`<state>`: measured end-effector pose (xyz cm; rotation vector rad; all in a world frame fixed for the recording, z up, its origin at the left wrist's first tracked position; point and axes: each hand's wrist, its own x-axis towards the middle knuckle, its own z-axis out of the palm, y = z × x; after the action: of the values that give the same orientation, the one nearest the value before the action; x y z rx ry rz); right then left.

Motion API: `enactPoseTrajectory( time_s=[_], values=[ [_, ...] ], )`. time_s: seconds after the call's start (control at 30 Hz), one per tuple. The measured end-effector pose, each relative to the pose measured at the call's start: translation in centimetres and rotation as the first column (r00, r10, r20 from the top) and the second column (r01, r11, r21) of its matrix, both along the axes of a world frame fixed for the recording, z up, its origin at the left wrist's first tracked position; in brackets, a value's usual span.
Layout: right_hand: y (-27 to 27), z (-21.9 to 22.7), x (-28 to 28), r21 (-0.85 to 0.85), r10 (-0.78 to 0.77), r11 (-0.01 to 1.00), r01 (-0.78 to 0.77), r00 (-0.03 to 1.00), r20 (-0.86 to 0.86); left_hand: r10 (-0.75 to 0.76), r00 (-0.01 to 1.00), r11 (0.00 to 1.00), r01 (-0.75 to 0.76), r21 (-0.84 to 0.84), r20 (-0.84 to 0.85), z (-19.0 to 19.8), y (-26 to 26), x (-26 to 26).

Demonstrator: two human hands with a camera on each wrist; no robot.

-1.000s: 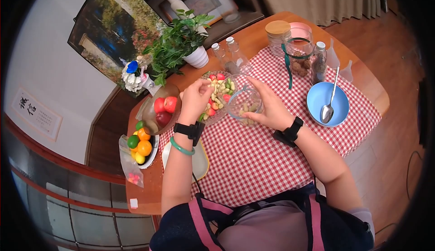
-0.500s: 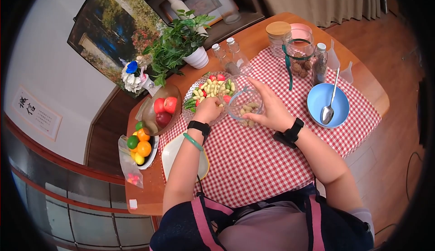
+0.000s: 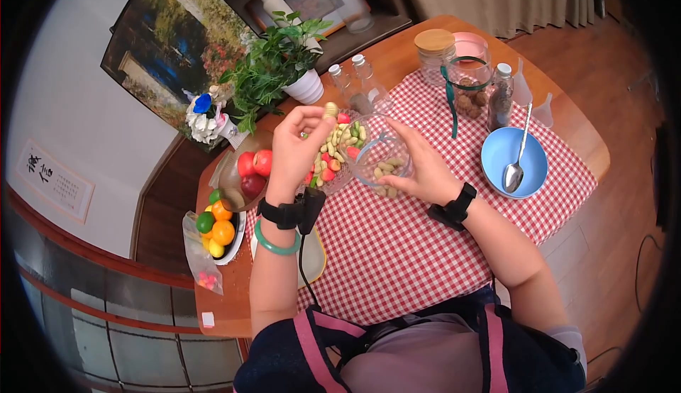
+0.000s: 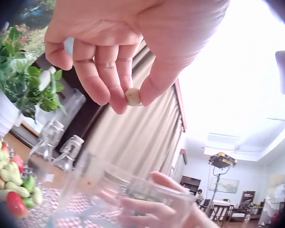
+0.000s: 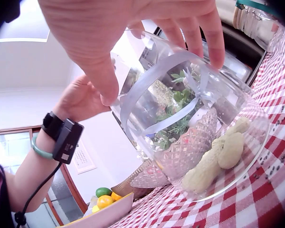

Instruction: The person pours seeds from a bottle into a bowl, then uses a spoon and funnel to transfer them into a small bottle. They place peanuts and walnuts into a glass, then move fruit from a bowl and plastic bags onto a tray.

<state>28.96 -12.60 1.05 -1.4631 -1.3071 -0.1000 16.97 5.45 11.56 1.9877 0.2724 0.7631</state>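
The left hand (image 3: 301, 141) pinches one peanut (image 4: 133, 97) between thumb and fingertips, raised above the bench (image 3: 230, 315). The right hand (image 3: 428, 168) grips a clear glass jar (image 5: 247, 107), thumb on one side of the wall and fingers on the other. A pale ribbon (image 5: 173, 124) is tied around the glass jar. Several loose peanuts (image 3: 389, 169) lie in the bottom of the glass jar. Whether its base touches the checked cloth (image 3: 404, 265) cannot be determined.

Between the two hands, partly covered by the left hand and the glass jar, is a patterned glass bowl (image 3: 333, 185). It contains more peanuts, together with red and green pieces.

To the left of the left hand is a brown bowl (image 3: 233, 180) with red fruit (image 3: 253, 184). Nearer the person on that side are orange, yellow and green fruits (image 3: 223, 233) and a plastic bag (image 3: 195, 247). A shallow tray (image 3: 308, 272) lies below the left wrist, partly hidden by the forearm.

To the right of the right hand is a blue bowl (image 3: 494, 162) with a metal spoon (image 3: 522, 141) resting in it. Beyond the right hand are a jar of walnuts (image 3: 471, 96), a filled bottle (image 3: 501, 102) and a wooden-lidded jar (image 3: 434, 52). Beyond the patterned glass bowl are two white-capped bottles (image 3: 369, 84) and a potted plant (image 3: 284, 59).
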Motion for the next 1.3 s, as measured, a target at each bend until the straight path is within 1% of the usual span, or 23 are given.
enactPoseTrajectory(
  time_s=[0.07,0.1,0.2,0.23,0.33,0.37,0.47,0.53,0.57,0.67,0.7,0.8,0.9,1.0,1.1,1.2,1.27,1.3],
  values=[
    [0.1,-0.1,0.0,0.004,0.003,1.0,-0.003,1.0,-0.005,-0.015,0.995,0.979,0.036,0.203,-0.101,0.6,-1.9,-0.2],
    [0.1,-0.2,0.0,0.007,0.002,1.0,-0.002,1.0,-0.006,-0.018,0.988,0.952,0.063,0.301,-0.152,0.6,-2.5,-0.2],
    [0.0,-0.2,0.0,0.019,0.008,1.0,-0.008,1.0,-0.01,-0.039,0.976,0.983,0.076,0.166,-0.215,-0.3,-2.9,-0.1],
    [0.0,-0.1,0.0,0.018,0.006,1.0,-0.006,1.0,-0.005,0.0,0.985,0.969,0.042,0.242,-0.175,-0.5,-2.6,-0.1],
    [-0.1,0.1,0.0,0.012,0.002,1.0,-0.002,1.0,0.005,0.122,0.982,0.951,-0.076,0.299,-0.141,-0.8,-0.2,-0.4],
    [-0.1,0.2,-0.1,0.007,-0.003,1.0,0.003,1.0,0.008,0.192,0.976,0.935,-0.149,0.323,-0.106,-1.1,0.8,-0.6],
    [-0.1,0.0,-0.1,0.008,-0.01,1.0,0.01,1.0,0.021,0.402,0.882,0.836,-0.244,0.492,-0.245,-3.4,5.4,-1.6],
    [-0.1,0.0,0.0,0.013,-0.012,1.0,0.012,1.0,0.023,0.44,0.776,0.838,-0.174,0.517,-0.452,-6.4,9.2,-2.6],
    [-0.1,-0.1,0.0,0.013,-0.011,1.0,0.01,1.0,0.022,0.453,0.706,0.842,-0.137,0.522,-0.545,-7.1,9.8,-2.8],
    [-0.1,0.0,-0.1,0.01,-0.012,1.0,0.012,1.0,0.021,0.511,0.584,0.83,-0.145,0.538,-0.631,-8.7,9.7,-3.0],
    [-0.1,0.0,-0.1,0.007,-0.012,1.0,0.012,1.0,0.022,0.56,0.555,0.796,-0.156,0.585,-0.614,-9.1,9.4,-2.8],
    [-0.1,0.0,-0.1,0.003,-0.006,1.0,0.006,1.0,0.021,0.608,0.483,0.759,-0.12,0.64,-0.63,-9.4,9.2,-2.1],
    [-0.1,0.0,-0.1,0.018,-0.001,1.0,0.001,1.0,0.02,0.642,0.481,0.73,-0.146,0.668,-0.596,-10.1,9.6,-1.7],
    [-0.1,0.1,-0.1,-0.011,0.007,1.0,-0.007,1.0,-0.005,0.662,0.433,0.72,-0.142,0.68,-0.611,-9.4,8.8,-1.3],
    [-0.1,0.1,-0.1,0.003,-0.002,1.0,0.002,1.0,0.012,0.665,0.423,0.722,-0.153,0.674,-0.616,-9.4,8.7,-1.2],
    [-0.1,0.0,0.0,0.002,0.008,1.0,-0.008,1.0,0.0,0.628,0.478,0.753,-0.173,0.635,-0.614,-8.8,8.7,-1.7],
    [-0.1,0.0,0.0,0.004,0.003,1.0,-0.003,1.0,-0.003,0.572,0.652,0.789,-0.272,0.552,-0.497,-8.5,9.7,-1.6],
    [-0.1,0.0,0.0,0.003,0.006,1.0,-0.006,1.0,-0.004,0.545,0.723,0.807,-0.316,0.499,-0.424,-8.6,10.1,-1.6]
  ],
)
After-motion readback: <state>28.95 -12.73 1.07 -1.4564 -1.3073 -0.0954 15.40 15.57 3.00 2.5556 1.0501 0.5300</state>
